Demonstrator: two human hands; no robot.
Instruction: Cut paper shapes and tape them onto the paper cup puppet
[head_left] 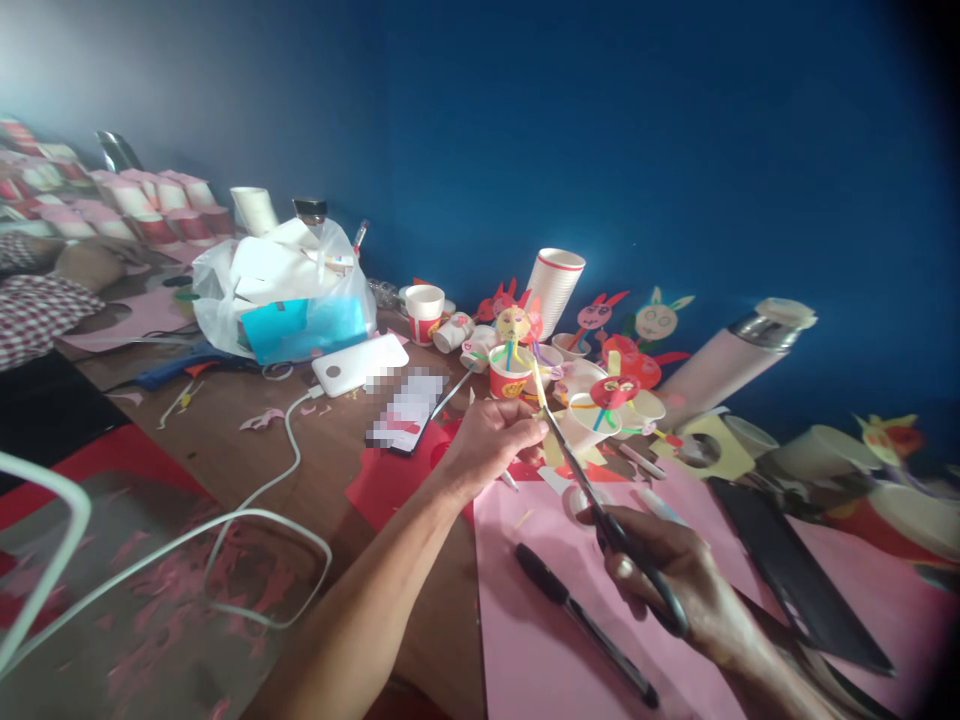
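My right hand is wrapped round the handles of a pair of dark-handled scissors. Their blades point up and left, to the fingertips of my left hand. That hand pinches a narrow pale yellow paper strip, and the blade tips meet the strip near my thumb. Beneath both hands lies a pink paper sheet, with a black marker pen on it. Just beyond stand paper cups, one with a yellow paper animal face and one with a red face.
A phone and a white power bank with a looping cable lie left. Behind them sits a plastic bag of paper. A pink flask leans at right, near a dark flat device. Another person's checked sleeve shows far left.
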